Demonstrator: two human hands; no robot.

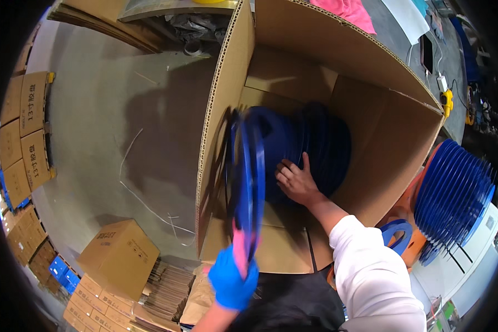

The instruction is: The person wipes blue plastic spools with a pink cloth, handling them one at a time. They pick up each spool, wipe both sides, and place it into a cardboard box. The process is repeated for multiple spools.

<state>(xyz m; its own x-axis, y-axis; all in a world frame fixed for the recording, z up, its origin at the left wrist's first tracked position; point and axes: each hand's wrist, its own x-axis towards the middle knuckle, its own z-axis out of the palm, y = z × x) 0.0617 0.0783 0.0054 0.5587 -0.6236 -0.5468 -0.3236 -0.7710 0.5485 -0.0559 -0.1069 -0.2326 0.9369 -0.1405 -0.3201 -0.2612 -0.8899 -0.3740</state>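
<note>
Grey floor flanks a carton. Left hand clasps pink cloth against a blue disc; right hand touches other discs, grip unclear

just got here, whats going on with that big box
A person is handling round, glossy blue discs inside a large, open brown cardboard box. The blue-gloved left hand holds a soft pink piece of material at the lower edge of an upright blue disc, which is a little blurred. The bare right hand rests against blue discs packed in the box. Outside the box, to the right, is a stack of ribbed blue discs.
</note>
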